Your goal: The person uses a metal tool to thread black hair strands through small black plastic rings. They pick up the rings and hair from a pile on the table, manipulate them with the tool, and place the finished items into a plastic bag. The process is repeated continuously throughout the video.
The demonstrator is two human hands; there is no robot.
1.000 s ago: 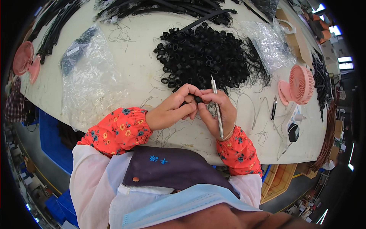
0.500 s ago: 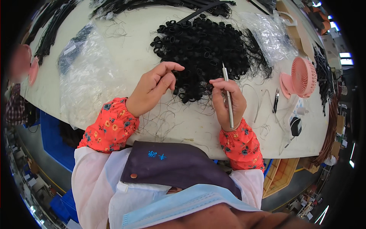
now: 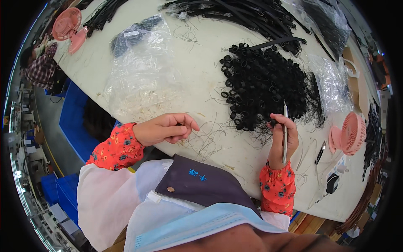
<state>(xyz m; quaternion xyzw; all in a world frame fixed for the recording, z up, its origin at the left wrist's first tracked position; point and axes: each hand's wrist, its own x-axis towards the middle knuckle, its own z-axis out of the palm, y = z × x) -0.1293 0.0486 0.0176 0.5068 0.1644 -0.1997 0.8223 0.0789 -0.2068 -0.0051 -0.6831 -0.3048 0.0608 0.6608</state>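
**Head view: both hands at a heap of black rings**

Head view is given down onto a pale work surface [image 3: 197,63], seen over the person's own chest. The right hand [image 3: 283,140] is raised at the near edge of a heap of small black rings [image 3: 264,84]. A thin metal tool [image 3: 285,132] is gripped upright in it, the fingers closed around the shaft, and one small black ring [image 3: 273,122] is pinched between thumb and fingertip, just touching the fringe of the heap. The left hand [image 3: 166,128] is laid on the surface well apart from the right, near the table's front edge. Its fingers are curled loosely together with the tips pointing right; a small dark piece seems to be held under them, but what it is cannot be told. Loose black threads [image 3: 210,138] are scattered on the surface between the two hands.

A clear plastic bag [image 3: 142,80] is spread beyond the left hand. Long black straps [image 3: 252,17] are piled along the far side of the surface. A second crumpled clear bag [image 3: 333,82] is lying right of the heap, and a pink handheld fan [image 3: 350,134] is set just beside the right hand. Another pink fan [image 3: 69,27] is seen at the far left corner.
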